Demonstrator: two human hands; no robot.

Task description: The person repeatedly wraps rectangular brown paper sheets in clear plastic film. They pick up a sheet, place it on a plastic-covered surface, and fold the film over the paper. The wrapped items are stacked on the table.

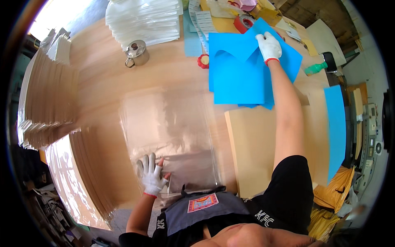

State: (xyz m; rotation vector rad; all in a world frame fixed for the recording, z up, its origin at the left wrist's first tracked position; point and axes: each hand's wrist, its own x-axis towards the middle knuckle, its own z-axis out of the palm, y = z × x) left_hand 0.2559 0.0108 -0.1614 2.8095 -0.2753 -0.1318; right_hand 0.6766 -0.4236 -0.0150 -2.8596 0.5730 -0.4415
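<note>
The big wooden counter (98, 84) has lots of things on it. At the left are tall tan stacks (47, 90) with shiny clear plastic on them. The clear plastic sheeting (164, 123) lies flat right in front of the person's body. Its long way runs from the belly toward the far side. Next to it, on the right, is a tan board (253, 148).

The blue sheets (240, 84) are past the board, to the far right of the middle. They lie at different slants, and one points a corner away from the person. They overlap, so I can't tell their long way.

The left hand (151, 175) is spread out flat on the plastic. The right hand (269, 45) is curled up and seems to pinch the top blue sheet, but its fingertips are hidden.

I think the job is part way: the plastic is spread, but the blue pile is messy and none of it is on the plastic. I can't tell how much is left. A small metal pot (142, 57) sits farther back.
</note>
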